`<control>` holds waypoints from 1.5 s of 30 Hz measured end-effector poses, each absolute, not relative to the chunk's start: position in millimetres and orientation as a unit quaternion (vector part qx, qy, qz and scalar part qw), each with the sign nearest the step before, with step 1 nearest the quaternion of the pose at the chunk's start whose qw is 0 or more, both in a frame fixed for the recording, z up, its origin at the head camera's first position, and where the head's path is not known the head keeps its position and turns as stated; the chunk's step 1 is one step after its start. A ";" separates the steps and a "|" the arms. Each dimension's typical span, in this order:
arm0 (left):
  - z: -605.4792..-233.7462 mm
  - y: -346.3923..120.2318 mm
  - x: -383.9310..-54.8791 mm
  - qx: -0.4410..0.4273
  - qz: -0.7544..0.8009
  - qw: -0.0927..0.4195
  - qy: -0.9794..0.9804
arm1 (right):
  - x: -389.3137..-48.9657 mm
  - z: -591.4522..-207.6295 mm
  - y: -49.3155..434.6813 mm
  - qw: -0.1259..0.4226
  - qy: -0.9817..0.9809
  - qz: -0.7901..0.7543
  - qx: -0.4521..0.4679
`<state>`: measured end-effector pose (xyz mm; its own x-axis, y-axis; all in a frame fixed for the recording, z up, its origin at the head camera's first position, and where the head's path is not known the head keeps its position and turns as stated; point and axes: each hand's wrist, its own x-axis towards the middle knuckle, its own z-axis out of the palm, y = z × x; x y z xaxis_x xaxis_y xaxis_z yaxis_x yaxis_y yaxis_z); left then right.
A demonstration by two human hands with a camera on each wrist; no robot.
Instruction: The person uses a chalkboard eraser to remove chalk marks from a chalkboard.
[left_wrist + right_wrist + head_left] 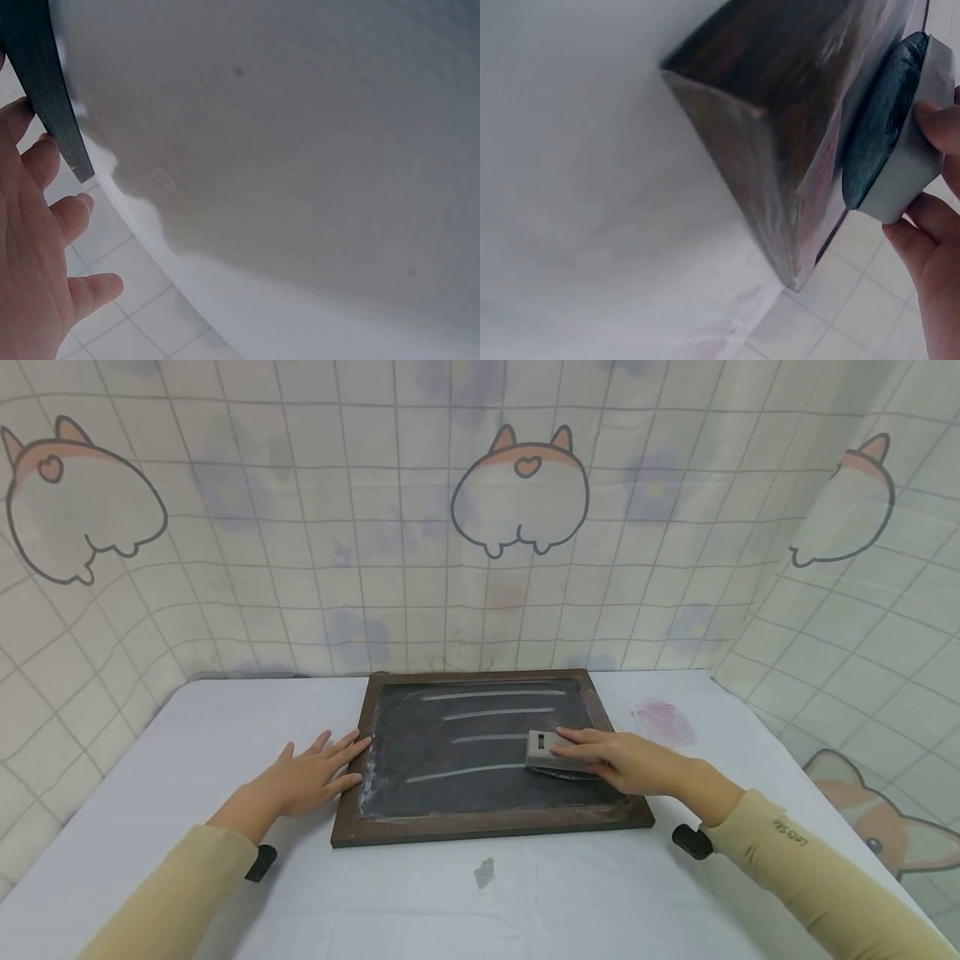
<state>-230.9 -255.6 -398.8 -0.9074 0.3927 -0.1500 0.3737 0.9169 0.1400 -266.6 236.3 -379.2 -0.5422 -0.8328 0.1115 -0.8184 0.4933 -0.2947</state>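
A small blackboard (450, 793) with a brown wooden frame (487, 822) lies on the white table. Several white chalk lines (495, 694) run across its dark surface. My right hand (637, 762) grips a grey chalkboard eraser (542, 750) on the board's right half, by the right ends of the lower lines. In the right wrist view, the eraser's dark felt pad (885, 120) faces the board, with thumb and fingers around its grey back. Fingers spread, my left hand (303, 781) rests against the frame's left side; the left wrist view shows its fingertips at the dark frame edge (56, 105).
The table (405, 902) has a pink stain (663, 722) right of the board and a small grey-green patch (485, 872) in front of it. A checked curtain (390, 543) with cartoon animals stands behind and at both sides.
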 end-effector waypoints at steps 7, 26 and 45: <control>-399.1 -254.9 -232.2 0.192 0.056 0.091 0.975 | -268.8 -379.2 228.0 -0.005 0.853 -0.135 -0.504; -393.4 -248.7 -232.7 0.191 0.053 0.103 0.975 | -272.6 -373.9 144.3 0.027 0.834 -0.108 -0.541; -395.2 -250.8 -232.4 0.177 0.053 0.107 0.977 | -244.5 -371.1 48.9 0.054 0.864 -0.016 -0.501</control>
<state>-232.4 -250.8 -395.2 -0.9148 0.3567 -0.1894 0.3340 0.9319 0.1416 -244.5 48.9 -371.1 -0.4920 -0.8672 -0.0761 -0.8637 0.4973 -0.0823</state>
